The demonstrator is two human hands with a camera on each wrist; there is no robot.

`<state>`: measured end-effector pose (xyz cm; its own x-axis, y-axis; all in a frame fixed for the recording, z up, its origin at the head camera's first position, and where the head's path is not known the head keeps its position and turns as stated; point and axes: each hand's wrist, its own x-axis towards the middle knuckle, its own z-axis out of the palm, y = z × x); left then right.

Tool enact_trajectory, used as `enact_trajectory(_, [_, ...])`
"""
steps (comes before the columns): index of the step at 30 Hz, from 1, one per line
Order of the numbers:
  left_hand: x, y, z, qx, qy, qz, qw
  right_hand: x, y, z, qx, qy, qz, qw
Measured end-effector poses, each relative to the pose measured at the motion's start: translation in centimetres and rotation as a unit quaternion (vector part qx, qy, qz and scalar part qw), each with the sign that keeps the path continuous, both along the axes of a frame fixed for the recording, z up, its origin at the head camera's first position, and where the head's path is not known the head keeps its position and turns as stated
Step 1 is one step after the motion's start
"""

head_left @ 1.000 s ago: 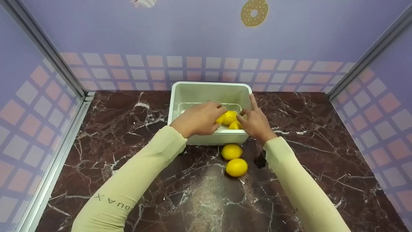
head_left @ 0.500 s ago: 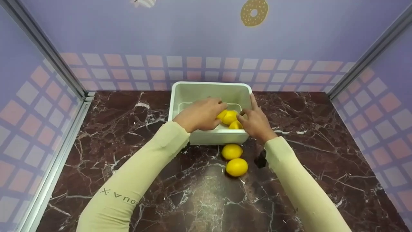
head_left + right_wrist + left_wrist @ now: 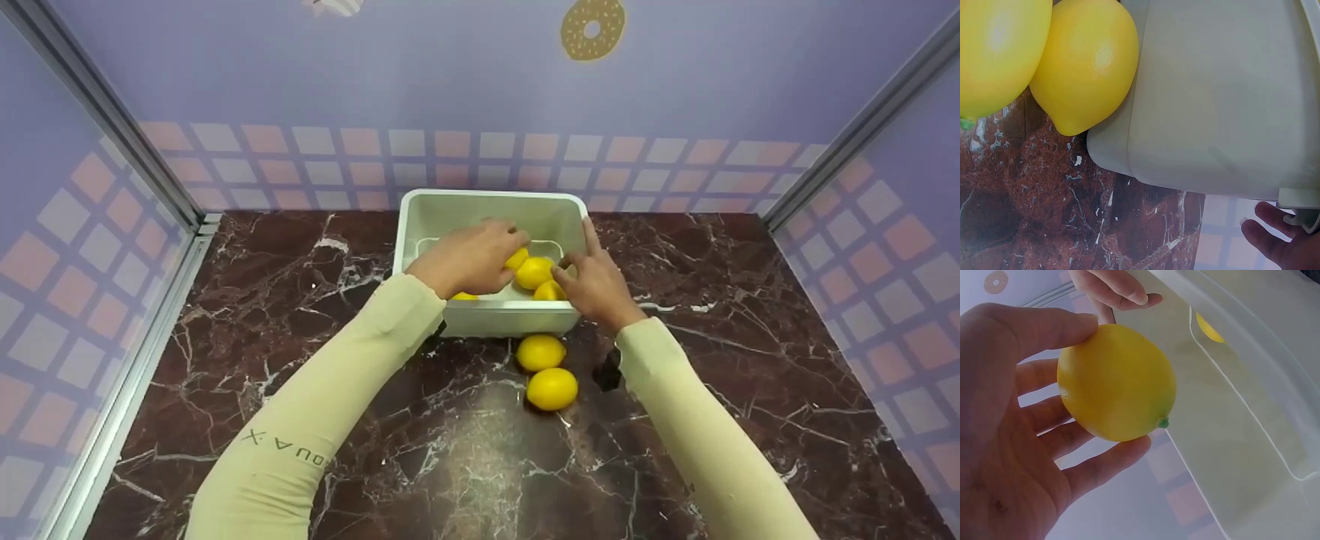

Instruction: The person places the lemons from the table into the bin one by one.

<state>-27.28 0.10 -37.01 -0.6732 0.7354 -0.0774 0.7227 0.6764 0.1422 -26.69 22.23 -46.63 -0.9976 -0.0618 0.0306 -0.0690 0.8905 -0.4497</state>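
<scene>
My left hand (image 3: pixel 476 256) is inside a white plastic bin (image 3: pixel 495 321), holding a yellow lemon (image 3: pixel 1117 382) between thumb and fingers. In the left wrist view the lemon's green stem tip shows. Other lemons (image 3: pixel 535 272) lie in the bin to the right of that hand, and part of one more (image 3: pixel 464 297) peeks out under the left wrist. My right hand (image 3: pixel 598 289) grips the bin's right rim near its front corner, thumb on the inner side. Its fingers (image 3: pixel 1266 236) show outside the wall in the right wrist view.
Two lemons, one (image 3: pixel 541 353) close to the bin's front wall and one (image 3: pixel 552 389) nearer me, sit on the dark red marbled tabletop (image 3: pixel 360 465). A patterned purple wall (image 3: pixel 480 82) stands behind the bin, with side panels left and right.
My left hand has shifted slightly back and up with its lemon. A lemon near the bin's front left has come into view under the wrist. The right hand stays put.
</scene>
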Motion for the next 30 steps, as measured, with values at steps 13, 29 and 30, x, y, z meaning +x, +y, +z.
enact_trajectory(13, [-0.7, 0.2, 0.1, 0.003, -0.012, 0.007, 0.9999, 0.1, -0.1, 0.1, -0.007, -0.006, -0.005, 0.9999])
enact_trajectory(29, [-2.1, 0.4, -0.2, 0.021, -0.029, 0.023, 0.9991, 0.0, 0.0, 0.0, -0.003, -0.009, -0.008, 0.9999])
enact_trajectory(30, [-2.1, 0.4, -0.2, 0.023, -0.031, 0.025, 0.999, 0.0, -0.1, 0.0, -0.003, -0.01, -0.007, 0.9999])
